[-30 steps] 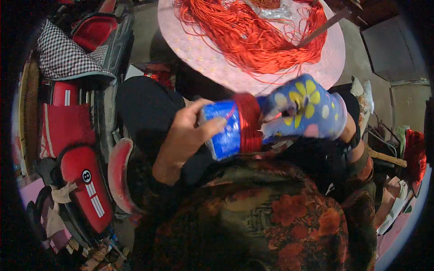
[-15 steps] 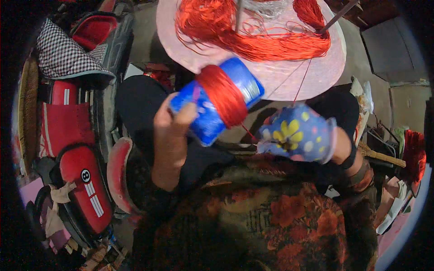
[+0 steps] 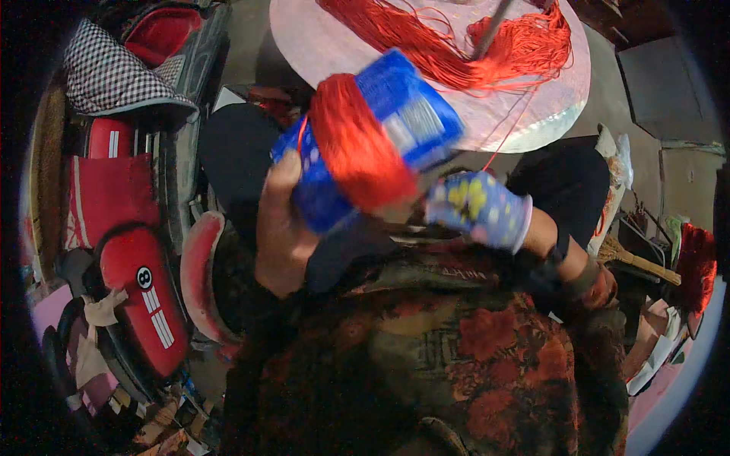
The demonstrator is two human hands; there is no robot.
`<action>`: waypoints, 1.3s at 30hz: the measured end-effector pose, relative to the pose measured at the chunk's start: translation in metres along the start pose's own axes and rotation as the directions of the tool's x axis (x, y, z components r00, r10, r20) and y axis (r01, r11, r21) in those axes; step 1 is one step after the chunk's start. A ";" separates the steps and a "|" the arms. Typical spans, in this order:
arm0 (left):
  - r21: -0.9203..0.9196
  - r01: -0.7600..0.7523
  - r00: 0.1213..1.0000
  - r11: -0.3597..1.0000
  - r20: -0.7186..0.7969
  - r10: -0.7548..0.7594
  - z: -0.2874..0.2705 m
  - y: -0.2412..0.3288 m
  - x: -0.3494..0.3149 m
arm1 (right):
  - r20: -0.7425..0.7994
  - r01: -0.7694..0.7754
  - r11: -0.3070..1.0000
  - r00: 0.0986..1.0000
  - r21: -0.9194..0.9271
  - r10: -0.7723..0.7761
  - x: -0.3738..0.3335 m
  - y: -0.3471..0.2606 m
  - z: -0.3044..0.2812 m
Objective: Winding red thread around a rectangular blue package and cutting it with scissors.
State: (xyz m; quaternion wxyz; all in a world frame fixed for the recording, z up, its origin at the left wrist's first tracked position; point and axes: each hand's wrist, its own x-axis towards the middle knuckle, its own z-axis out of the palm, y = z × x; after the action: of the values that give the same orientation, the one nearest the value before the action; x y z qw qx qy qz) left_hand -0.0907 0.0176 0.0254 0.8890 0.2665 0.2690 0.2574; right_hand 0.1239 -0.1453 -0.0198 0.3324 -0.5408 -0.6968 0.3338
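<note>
My left hand [image 3: 283, 228] is closed on one end of a blue rectangular pack [image 3: 430, 125], tilted in front of me. Red cord [image 3: 353, 140] is wound in a thick band round the pack's middle, slightly blurred. To the right, my right hand [image 3: 479, 209], in a blue glove with yellow flowers, is closed on the running strand. That thin strand [image 3: 508, 135] rises from the glove to a loose hank of red cord [image 3: 525, 57] on a pale pink round disc [image 3: 319, 38]. The fingertips of the glove are partly hidden.
A dark upright rod [image 3: 493, 29] stands on the disc inside the hank. At left sit a red and black padded seat [image 3: 141, 296] and a checked cloth [image 3: 114, 80]. A straw broom [image 3: 639, 262] and red shiny material [image 3: 696, 266] lie at right.
The blue pack has risen and turned in my left hand. My right hand has moved slightly left, and the hank on the disc has shifted round.
</note>
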 end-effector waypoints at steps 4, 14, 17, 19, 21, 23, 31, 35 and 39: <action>0.593 -0.058 0.985 0.803 -0.097 0.143 -0.022 -0.013 0.014 | 0.117 0.100 0.995 0.988 -0.009 -0.099 0.026 -0.062 -0.047; 0.301 0.268 0.942 0.915 0.115 -0.314 -0.005 -0.003 -0.008 | 0.036 -0.421 0.831 0.898 0.363 0.439 0.018 0.021 -0.042; 0.161 0.141 0.989 0.977 0.018 -0.146 0.003 -0.001 0.000 | 0.073 -0.296 0.924 0.955 0.243 0.287 -0.014 0.025 -0.008; 0.087 0.045 0.998 0.995 -0.049 -0.041 0.010 -0.006 0.005 | 0.122 0.081 0.997 0.989 -0.009 -0.079 -0.009 -0.009 -0.015; 0.399 -0.009 0.997 0.917 -0.071 0.040 -0.009 -0.011 0.014 | 0.132 0.070 0.987 0.987 0.143 -0.089 -0.001 -0.034 -0.028; 0.556 0.050 0.998 0.830 -0.069 -0.014 -0.018 -0.017 0.011 | 0.143 0.122 0.992 0.982 0.027 -0.125 0.022 -0.057 -0.051; 0.527 0.265 0.847 0.807 0.272 -0.456 -0.005 -0.005 -0.005 | -0.048 -0.114 0.952 0.990 0.283 0.133 0.019 0.017 -0.042; 0.116 0.161 0.986 0.980 0.017 -0.164 0.009 0.006 -0.021 | 0.013 -0.286 0.796 0.944 0.534 0.330 -0.003 0.012 -0.024; 0.187 -0.083 0.979 0.979 -0.169 0.115 -0.005 0.000 0.000 | 0.203 0.031 0.973 0.976 0.227 -0.079 -0.014 -0.017 -0.020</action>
State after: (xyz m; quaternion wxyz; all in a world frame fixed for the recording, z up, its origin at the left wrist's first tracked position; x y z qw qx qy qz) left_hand -0.0939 0.0191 0.0223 0.8197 0.3341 0.3561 0.2994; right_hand 0.1340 -0.1596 0.0034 0.3242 -0.4421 -0.7012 0.4559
